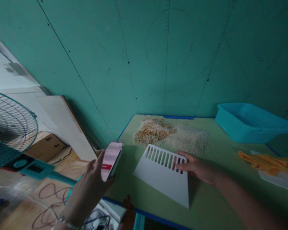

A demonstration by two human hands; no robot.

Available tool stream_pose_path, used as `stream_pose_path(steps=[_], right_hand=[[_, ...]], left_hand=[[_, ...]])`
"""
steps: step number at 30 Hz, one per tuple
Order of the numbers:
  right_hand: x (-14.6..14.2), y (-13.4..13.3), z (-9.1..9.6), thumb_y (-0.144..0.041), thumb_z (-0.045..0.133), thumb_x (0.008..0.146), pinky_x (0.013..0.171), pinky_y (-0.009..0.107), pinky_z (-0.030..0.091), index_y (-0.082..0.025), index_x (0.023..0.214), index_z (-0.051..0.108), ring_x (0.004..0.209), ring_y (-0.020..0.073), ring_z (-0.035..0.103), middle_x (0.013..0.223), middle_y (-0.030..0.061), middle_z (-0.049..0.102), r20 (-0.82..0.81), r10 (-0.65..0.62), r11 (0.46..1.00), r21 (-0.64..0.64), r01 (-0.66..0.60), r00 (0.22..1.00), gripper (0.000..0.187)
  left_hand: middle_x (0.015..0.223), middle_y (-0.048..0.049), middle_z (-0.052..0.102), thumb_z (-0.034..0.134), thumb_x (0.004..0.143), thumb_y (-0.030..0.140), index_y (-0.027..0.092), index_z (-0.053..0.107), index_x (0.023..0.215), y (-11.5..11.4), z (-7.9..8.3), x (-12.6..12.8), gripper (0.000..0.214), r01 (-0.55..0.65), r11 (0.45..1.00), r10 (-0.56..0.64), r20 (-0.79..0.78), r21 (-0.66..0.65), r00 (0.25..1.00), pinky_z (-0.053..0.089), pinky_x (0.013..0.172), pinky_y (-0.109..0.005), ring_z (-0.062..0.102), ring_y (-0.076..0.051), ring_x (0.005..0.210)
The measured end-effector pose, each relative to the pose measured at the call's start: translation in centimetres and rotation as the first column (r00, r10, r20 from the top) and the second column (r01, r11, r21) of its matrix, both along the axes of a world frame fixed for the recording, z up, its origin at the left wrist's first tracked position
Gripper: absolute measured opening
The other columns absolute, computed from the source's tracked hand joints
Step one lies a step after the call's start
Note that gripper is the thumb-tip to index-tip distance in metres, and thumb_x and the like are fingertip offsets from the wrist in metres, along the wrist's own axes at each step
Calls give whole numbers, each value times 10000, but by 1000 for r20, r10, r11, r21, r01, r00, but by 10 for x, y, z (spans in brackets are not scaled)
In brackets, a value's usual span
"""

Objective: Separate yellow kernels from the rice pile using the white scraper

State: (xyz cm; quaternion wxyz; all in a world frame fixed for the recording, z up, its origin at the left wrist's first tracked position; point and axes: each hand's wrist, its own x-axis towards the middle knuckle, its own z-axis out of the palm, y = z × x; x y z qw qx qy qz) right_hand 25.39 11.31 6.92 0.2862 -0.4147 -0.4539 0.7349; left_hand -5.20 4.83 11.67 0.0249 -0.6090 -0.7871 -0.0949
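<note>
While the left hand (91, 182) grasps a phone (111, 158) upright off the near-left edge of the green table (211, 198), thumb across its lit screen, the right hand (196, 166) rests on a white slotted scraper (163, 174), fingers hooked through the slots at its far right corner and closed loosely on that edge. Scraper: flat trapezoid panel, a row of narrow slots along its far side, lying on the table just near of the grain. Grain: a spread pile of white rice (190, 138) with yellow kernels (153, 131) mixed in at its left, toward the table's far edge by the teal wall (144, 57). Turquoise plastic tub (249, 123): far right of the table, well apart from the scraper. Orange cloth (268, 162): right edge, lying partly on white paper. Standing fan (12, 127): left, beside the table, over a floor with loose cables.
</note>
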Motion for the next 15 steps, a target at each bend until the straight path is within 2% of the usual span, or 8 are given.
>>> stream_pose_path(steps=[3, 7, 11, 15], right_hand=[[0, 0, 1, -283, 692, 618, 657, 258, 413, -203, 951, 539, 715, 135, 579, 834, 6, 627, 19, 9, 1000, 18, -9, 1000, 375], [-1, -1, 0, -296, 693, 618, 667, 264, 411, -194, 893, 553, 713, 139, 577, 814, 6, 621, 18, 16, 999, 39, -16, 1000, 325], [0, -1, -3, -293, 692, 622, 719, 281, 418, -213, 953, 549, 756, 145, 588, 886, 12, 633, 29, -23, 1000, 7, 23, 999, 369], [1, -1, -3, -294, 687, 632, 704, 282, 423, -209, 961, 542, 741, 147, 590, 867, 18, 634, 8, 9, 1000, 0, -9, 1000, 370]], left_hand=[[1251, -212, 464, 459, 764, 358, 169, 168, 1369, 3, 2, -7, 697, 75, 996, -74, 28, -41, 997, 485, 752, -435, 622, -334, 934], [1267, -204, 452, 454, 768, 386, 177, 159, 1377, 3, 0, -14, 708, 59, 997, -57, 28, -53, 998, 483, 765, -434, 629, -334, 917], [1297, -207, 428, 425, 785, 387, 179, 158, 1378, 2, -4, -15, 683, 78, 995, -76, 28, -60, 997, 494, 761, -426, 630, -329, 930], [1377, -259, 342, 459, 757, 469, 194, 211, 1371, -6, -2, -13, 717, 98, 993, -92, -84, 64, 992, 477, 782, -508, 551, -417, 1055]])
